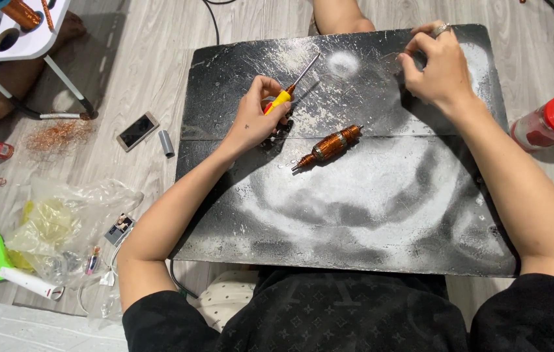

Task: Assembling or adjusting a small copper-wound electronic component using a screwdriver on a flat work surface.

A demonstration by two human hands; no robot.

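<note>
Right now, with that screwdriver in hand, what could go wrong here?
The left hand grips the screwdriver tip outward, toward the right hand; a slip might jab it. The copper-wound rotor lies loose on the board and could roll. The red-lidded jar lies beside the right forearm, easily knocked.

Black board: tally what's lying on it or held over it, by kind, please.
Screwdriver with yellow handle, held in the left hand: 1
Copper-wound motor armature, lying free on the black board: 1
Small dark part under the left hand, too hidden to identify: 1
Right hand rests at the far edge; nothing visible in it.
Total: 3
</note>
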